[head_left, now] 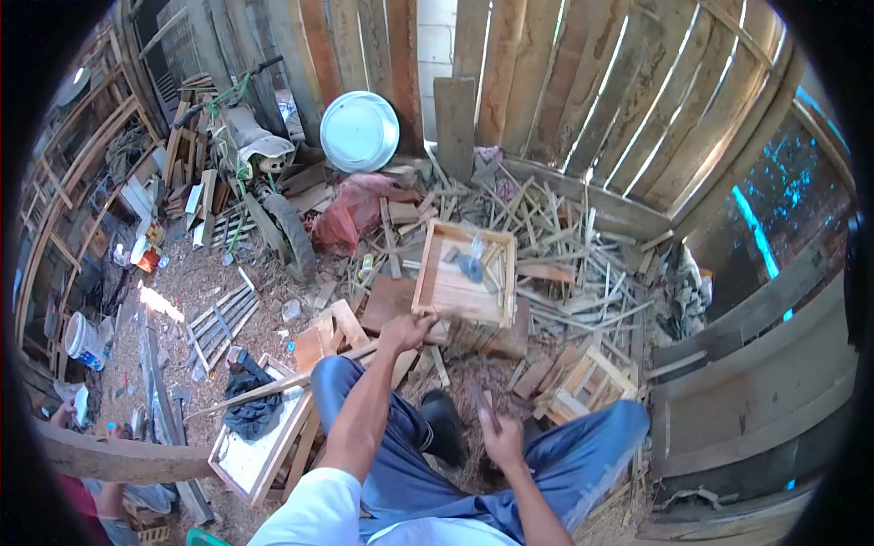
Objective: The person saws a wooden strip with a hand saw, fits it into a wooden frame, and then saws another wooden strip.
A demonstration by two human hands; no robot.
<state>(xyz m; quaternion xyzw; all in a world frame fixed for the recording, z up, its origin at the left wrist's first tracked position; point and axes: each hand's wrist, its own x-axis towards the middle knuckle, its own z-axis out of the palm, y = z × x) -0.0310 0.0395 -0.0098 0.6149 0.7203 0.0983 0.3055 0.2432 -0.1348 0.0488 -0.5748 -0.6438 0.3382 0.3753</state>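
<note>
Co-worker's hand [62, 415]: far out to the left of the left hand, at the edge of view, resting on a beam.
White-panelled frame [258, 452]: lies flat beside the person's left knee, with a dark cloth [251, 409] heaped on its far corner.
Bicycle [262, 173]: leans well beyond the left hand, among stacked timber.
Left hand [404, 333]: arm stretched forward, fingers clenched over the near left corner of the wooden crate.
Wooden crate [462, 271]: just ahead of the left hand, on a brown board [387, 305]. Its open side faces up. Its long axis runs away from the person, leaning slightly right at the far end. Small scraps lie inside.
Right hand [502, 439]: low between the knees, nearer the body than the crate, fingers curled. Something thin and blurred shows above it; I cannot tell whether it is gripped.
Small slatted crate [583, 382]: just right of the right hand, by the right knee.
Loose slats [569, 238]: piled thickly behind and right of the wooden crate, up against the plank fence [583, 100].
</note>
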